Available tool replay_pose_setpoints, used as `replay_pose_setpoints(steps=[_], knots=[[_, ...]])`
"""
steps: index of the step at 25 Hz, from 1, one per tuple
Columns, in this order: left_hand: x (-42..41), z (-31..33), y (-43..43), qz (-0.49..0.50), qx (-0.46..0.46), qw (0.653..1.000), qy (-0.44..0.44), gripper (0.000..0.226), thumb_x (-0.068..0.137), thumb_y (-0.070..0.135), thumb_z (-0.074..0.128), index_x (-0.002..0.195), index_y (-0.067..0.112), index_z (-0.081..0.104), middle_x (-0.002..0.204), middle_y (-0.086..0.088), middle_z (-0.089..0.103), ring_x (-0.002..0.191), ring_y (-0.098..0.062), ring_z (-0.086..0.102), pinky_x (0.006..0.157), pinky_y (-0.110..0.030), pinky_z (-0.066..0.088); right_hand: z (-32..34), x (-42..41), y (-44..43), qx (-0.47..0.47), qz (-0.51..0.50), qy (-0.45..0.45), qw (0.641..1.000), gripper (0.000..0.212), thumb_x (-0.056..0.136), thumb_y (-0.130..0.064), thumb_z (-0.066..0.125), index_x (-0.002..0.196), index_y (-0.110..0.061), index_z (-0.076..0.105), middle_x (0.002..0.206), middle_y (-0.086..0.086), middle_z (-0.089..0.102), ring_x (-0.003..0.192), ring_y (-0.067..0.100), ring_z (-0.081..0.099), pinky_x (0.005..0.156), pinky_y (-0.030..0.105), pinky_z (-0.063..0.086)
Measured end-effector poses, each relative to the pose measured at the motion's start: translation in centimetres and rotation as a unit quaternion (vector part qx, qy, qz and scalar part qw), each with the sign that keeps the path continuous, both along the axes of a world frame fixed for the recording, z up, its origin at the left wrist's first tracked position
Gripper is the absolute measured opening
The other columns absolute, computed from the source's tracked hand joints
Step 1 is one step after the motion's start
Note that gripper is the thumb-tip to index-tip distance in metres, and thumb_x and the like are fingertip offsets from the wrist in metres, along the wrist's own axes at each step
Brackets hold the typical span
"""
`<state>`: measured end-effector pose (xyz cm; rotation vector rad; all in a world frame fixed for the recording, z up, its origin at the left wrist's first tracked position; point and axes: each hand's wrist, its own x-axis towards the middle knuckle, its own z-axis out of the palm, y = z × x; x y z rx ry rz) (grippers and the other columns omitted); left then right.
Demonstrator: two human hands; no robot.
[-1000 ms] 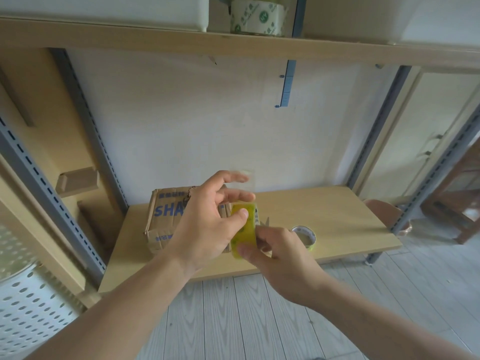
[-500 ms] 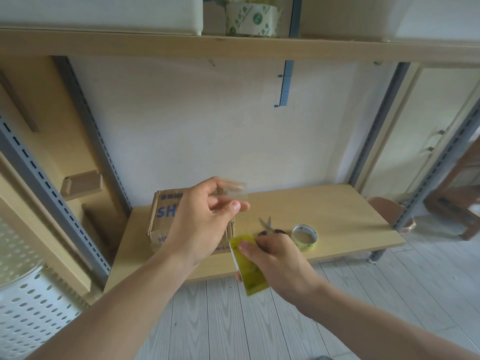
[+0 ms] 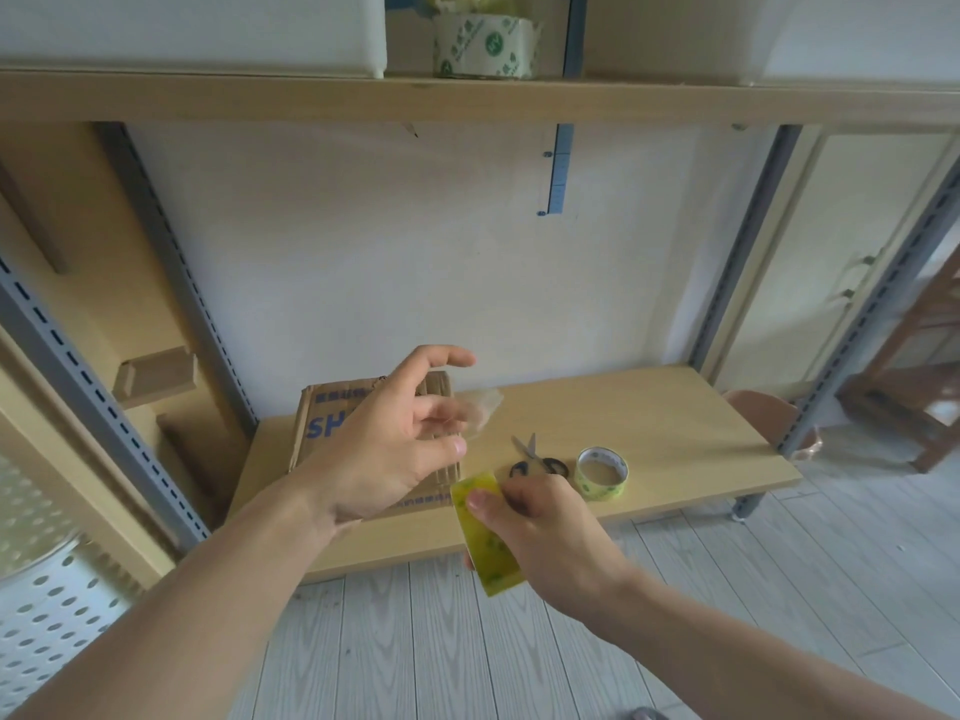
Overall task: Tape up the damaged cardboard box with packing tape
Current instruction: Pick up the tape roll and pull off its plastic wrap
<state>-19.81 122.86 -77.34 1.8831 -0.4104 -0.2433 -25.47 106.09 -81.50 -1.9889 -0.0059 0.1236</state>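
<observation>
The right hand [image 3: 545,532] grips the yellow tape roll [image 3: 485,537]. The left hand [image 3: 395,439] spreads its fingers [image 3: 441,357], clear tape [image 3: 485,407] at their tips.

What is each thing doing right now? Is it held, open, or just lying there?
Left hand: fingers spread, clear tape strip at the fingertips.
Right hand: grips the yellow tape roll.
Box: lying on the lower shelf, top hidden by the left hand.
Scissors: lying on the shelf, blades slightly apart.
Small tape roll: lying flat, untouched.
Big tape roll: sitting on the top shelf.
</observation>
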Motion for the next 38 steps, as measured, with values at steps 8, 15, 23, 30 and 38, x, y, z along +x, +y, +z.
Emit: replay_pose_setpoints(steps=[8,15,23,30,38], knots=[[0.3,-1.5,-0.8,0.140,-0.036,0.985,-0.091,0.022,0.097,0.014,0.068,0.115,0.023,0.062,0.087,0.004,0.079,0.093,-0.007,0.074,0.089,-0.031,0.056,-0.3,0.1,0.0,0.003,0.017,-0.008,1.000,0.046,0.100,-0.030,0.055,0.076,0.009,0.054,0.075,0.018,0.072,0.073,0.026,0.073,0.075,0.049,0.056],[-0.2,-1.0,-1.6,0.150,-0.135,0.979,-0.040,0.017,0.100,0.023,0.061,0.096,0.007,0.068,0.086,-0.003,0.079,0.083,-0.017,0.073,0.067,-0.014,0.049,-0.5,0.2,0.2,0.011,0.016,-0.018,1.000,0.048,0.095,-0.038,0.057,0.074,0.005,0.054,0.067,0.009,0.069,0.070,0.032,0.066,0.073,0.051,0.054],[0.1,-1.1,-1.9,0.167,-0.189,0.967,-0.019,0.018,0.098,0.022,0.064,0.099,0.004,0.066,0.086,-0.005,0.078,0.084,-0.017,0.074,0.074,-0.027,0.052,-0.7,0.4,0.0,0.012,0.019,-0.029,0.999,0.039,0.093,-0.035,0.066,0.060,-0.019,0.053,0.052,-0.008,0.048,0.055,0.011,0.043,0.057,0.033,0.038],[1.0,-1.7,-1.7,0.152,-0.159,0.973,-0.075,0.017,0.091,0.021,0.072,0.095,0.005,0.068,0.087,-0.003,0.079,0.090,-0.012,0.075,0.086,-0.024,0.057,-1.4,2.1,-2.1,-0.004,-0.005,-0.039,0.999,0.022,0.092,-0.038,0.067,0.086,-0.018,0.073,0.079,0.004,0.074,0.077,0.021,0.068,0.078,0.047,0.055],[2.9,-2.7,-1.5,0.149,-0.110,0.977,-0.105,0.014,0.093,0.025,0.070,0.092,0.011,0.068,0.085,0.001,0.079,0.087,-0.010,0.075,0.085,-0.029,0.060,-4.3,6.7,-3.8,-0.074,-0.054,0.006,0.996,0.030,0.095,-0.031,0.054,0.074,-0.015,0.069,0.074,-0.004,0.072,0.068,0.009,0.063,0.058,0.019,0.043]])
